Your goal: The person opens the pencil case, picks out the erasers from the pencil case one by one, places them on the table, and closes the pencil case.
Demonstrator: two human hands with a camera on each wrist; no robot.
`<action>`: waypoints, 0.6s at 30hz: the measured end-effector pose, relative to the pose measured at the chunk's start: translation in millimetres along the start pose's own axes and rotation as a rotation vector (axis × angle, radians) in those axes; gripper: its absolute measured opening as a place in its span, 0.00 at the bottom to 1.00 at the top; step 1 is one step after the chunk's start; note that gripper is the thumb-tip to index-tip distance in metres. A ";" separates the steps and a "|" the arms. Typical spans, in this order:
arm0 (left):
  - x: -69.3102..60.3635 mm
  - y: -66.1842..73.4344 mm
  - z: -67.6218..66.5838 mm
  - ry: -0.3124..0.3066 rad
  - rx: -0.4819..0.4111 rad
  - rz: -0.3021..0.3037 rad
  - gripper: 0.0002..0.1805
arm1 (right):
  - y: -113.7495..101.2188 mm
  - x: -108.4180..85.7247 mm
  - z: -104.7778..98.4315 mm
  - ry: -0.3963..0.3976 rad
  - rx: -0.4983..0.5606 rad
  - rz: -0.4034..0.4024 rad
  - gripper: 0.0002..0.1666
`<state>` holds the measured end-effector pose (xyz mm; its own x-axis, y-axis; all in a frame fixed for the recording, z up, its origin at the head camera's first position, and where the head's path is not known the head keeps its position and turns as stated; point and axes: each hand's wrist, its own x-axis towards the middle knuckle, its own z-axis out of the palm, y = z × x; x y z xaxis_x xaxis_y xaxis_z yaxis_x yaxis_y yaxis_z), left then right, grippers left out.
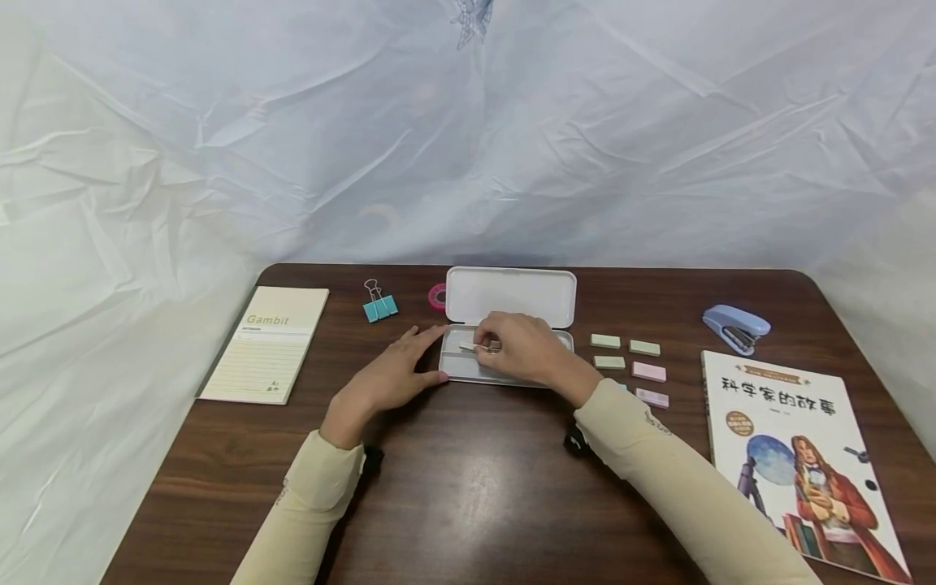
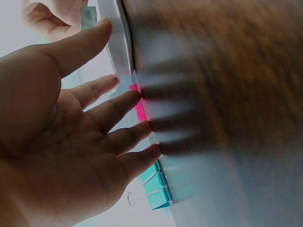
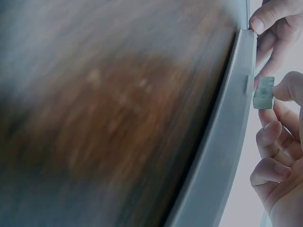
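A flat whitish case (image 1: 468, 374) lies on the table with its lid (image 1: 510, 296) raised at the back. My left hand (image 1: 395, 372) is at its left end, the thumb touching the front left corner and the fingers straight. In the left wrist view this hand (image 2: 71, 123) is spread, palm showing. Over the case's tray, my right hand (image 1: 522, 348) pinches a small pale green block (image 3: 263, 93) between thumb and fingers. In the left wrist view the same block (image 2: 88, 17) appears beyond the left thumb. The right hand hides part of the tray.
Several small green and pink blocks (image 1: 648, 371) lie right of the case. A teal binder clip (image 1: 380, 308) and a pink ring (image 1: 436, 296) are at the back left. A notepad (image 1: 266, 349) lies far left; a blue stapler (image 1: 736, 325) and a book (image 1: 797, 455) lie right.
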<state>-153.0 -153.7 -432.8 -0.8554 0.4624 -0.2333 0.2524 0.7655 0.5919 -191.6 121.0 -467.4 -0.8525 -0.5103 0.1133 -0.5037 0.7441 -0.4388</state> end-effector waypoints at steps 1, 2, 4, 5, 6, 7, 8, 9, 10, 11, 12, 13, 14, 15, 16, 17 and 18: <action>-2.1 5.0 -2.5 -0.010 0.002 -0.008 0.45 | 2.1 -2.0 -0.6 0.004 -0.003 -0.003 0.03; -2.4 4.9 -2.6 -0.010 -0.005 -0.009 0.45 | 4.7 -3.9 -0.9 0.008 -0.002 -0.003 0.03; -1.5 4.1 -2.0 -0.012 -0.005 -0.019 0.45 | 9.7 -8.0 -2.1 0.014 0.005 -0.006 0.03; -1.1 4.0 -1.6 -0.013 -0.006 -0.020 0.45 | 10.9 -10.8 -4.4 0.016 0.021 -0.010 0.03; 1.2 -1.2 1.4 -0.005 -0.004 -0.012 0.45 | 7.6 -15.1 -10.9 0.011 0.035 -0.013 0.03; 2.6 -4.5 3.0 -0.002 -0.004 -0.003 0.45 | 3.6 -19.6 -18.0 0.005 0.045 -0.011 0.03; 4.7 -9.1 5.7 0.006 -0.007 0.006 0.46 | -0.4 -24.5 -25.0 0.002 0.054 -0.009 0.03; 4.3 -7.2 4.5 -0.003 -0.003 0.005 0.46 | -5.0 -30.2 -32.8 0.000 0.061 -0.006 0.03; 3.9 -6.3 4.1 -0.003 -0.001 0.010 0.46 | -9.9 -36.3 -40.9 -0.005 0.065 -0.004 0.03; 6.3 -12.2 6.9 0.003 -0.001 0.019 0.46 | -15.0 -42.5 -49.2 -0.010 0.068 -0.001 0.03; 7.8 -15.9 8.5 0.004 0.000 0.023 0.47 | -18.6 -48.5 -55.9 -0.016 0.060 0.007 0.03; 7.1 -14.8 7.4 -0.003 -0.002 0.022 0.47 | -17.2 -53.5 -58.4 -0.018 0.055 0.018 0.03; 8.3 -17.1 8.6 0.004 -0.002 0.022 0.47 | -15.1 -58.7 -60.7 -0.020 0.054 0.023 0.03; 8.0 -17.3 8.8 0.005 0.004 0.025 0.46 | -13.1 -63.9 -63.3 -0.025 0.055 0.032 0.03; 7.3 -16.5 8.1 0.006 0.002 0.027 0.46 | -10.4 -69.2 -65.5 -0.028 0.056 0.037 0.03; 7.1 -16.3 8.2 0.005 0.005 0.027 0.47 | -7.7 -74.9 -67.8 -0.030 0.056 0.045 0.03; 5.2 -11.8 5.9 -0.003 0.003 0.026 0.47 | -4.6 -80.8 -70.2 -0.031 0.054 0.052 0.04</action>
<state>-157.8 -157.7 -445.5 -0.8471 0.4837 -0.2203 0.2758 0.7543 0.5958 -130.2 189.1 -412.1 -0.8720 -0.4856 0.0616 -0.4500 0.7458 -0.4911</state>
